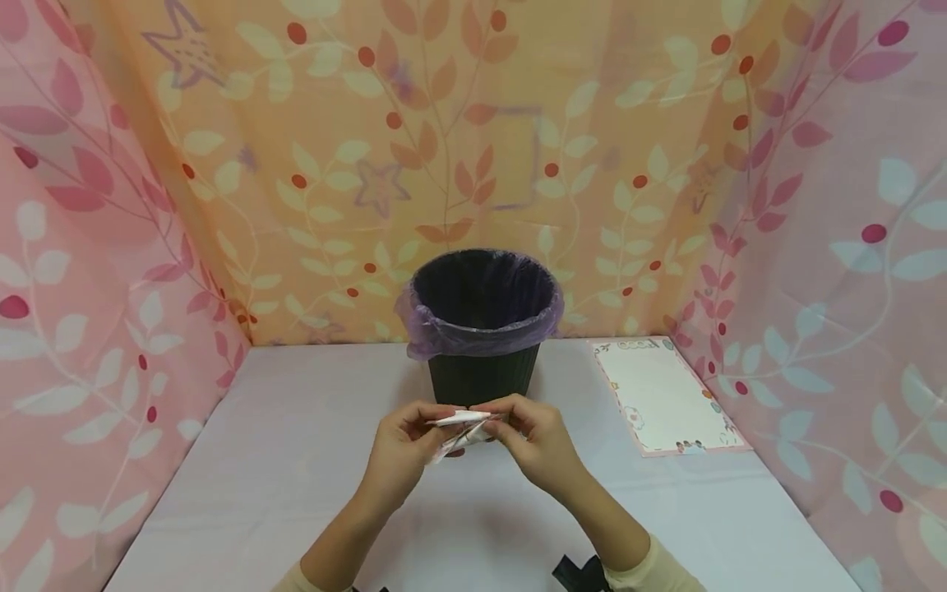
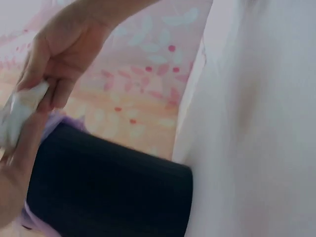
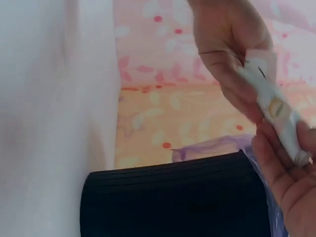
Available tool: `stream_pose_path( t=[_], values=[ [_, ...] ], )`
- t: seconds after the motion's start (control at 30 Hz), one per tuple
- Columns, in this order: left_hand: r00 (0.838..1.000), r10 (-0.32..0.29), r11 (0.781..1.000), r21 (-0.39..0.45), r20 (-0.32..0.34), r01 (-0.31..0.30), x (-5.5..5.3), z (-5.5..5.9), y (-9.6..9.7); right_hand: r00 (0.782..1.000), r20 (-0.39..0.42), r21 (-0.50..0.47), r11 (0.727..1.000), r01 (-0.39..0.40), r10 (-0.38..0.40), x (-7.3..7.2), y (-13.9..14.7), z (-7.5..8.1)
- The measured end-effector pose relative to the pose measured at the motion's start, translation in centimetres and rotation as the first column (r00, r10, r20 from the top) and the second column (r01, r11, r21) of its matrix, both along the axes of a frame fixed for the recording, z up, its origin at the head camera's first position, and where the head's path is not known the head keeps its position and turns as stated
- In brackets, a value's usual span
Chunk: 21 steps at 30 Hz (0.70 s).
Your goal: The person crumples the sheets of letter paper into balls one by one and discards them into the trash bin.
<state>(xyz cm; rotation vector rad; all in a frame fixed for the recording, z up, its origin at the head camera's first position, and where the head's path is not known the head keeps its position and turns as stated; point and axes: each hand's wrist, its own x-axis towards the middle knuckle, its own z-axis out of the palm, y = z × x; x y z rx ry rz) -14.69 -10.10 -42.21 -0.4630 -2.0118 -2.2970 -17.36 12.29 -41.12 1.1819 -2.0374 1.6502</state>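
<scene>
Both hands hold a small white plastic wrapper point(image 1: 464, 433), crumpled into a narrow roll, in front of the bin. My left hand point(image 1: 394, 456) pinches its left end between thumb and fingers. At the other end, my right hand point(image 1: 538, 444) pinches it the same way. In the right wrist view the wrapper point(image 3: 279, 109) stretches between the hands, with a small yellowish print on it. The left wrist view shows the wrapper point(image 2: 23, 107) blurred at the left edge. Right behind the hands stands a black bin point(image 1: 484, 374).
A purple bag point(image 1: 429, 333) lines the bin and folds over its rim. On the right of the white table point(image 1: 311, 469) lies a sheet with a decorated border point(image 1: 662, 395). Patterned curtains point(image 1: 311, 247) enclose the back and sides. A black object point(image 1: 580, 573) shows near the right sleeve.
</scene>
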Motion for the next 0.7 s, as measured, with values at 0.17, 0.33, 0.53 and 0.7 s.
stream_pose_path(
  t=[0.17,0.33,0.53,0.7],
  values=[
    [0.93,-0.315,0.948,-0.117,-0.188,0.298,0.0,0.5,-0.7,0.979,0.187,-0.102,0.99,0.096,-0.075,-0.1,0.9,0.5],
    [0.913,-0.362,0.926,-0.189,-0.187,0.328,0.4,0.7,-0.8,0.964,0.252,-0.124,0.985,0.118,-0.084,-0.4,1.0,0.4],
    [0.993,-0.006,0.976,-0.215,-0.12,-0.02,0.9,-0.2,0.4,0.948,0.302,-0.093,0.986,0.137,-0.103,-0.6,0.1,-0.7],
    [0.991,0.117,0.975,-0.185,-0.057,-0.126,0.4,-1.1,1.1,0.933,0.315,-0.026,0.981,0.19,-0.172,-0.5,-0.4,-1.2]
  ],
)
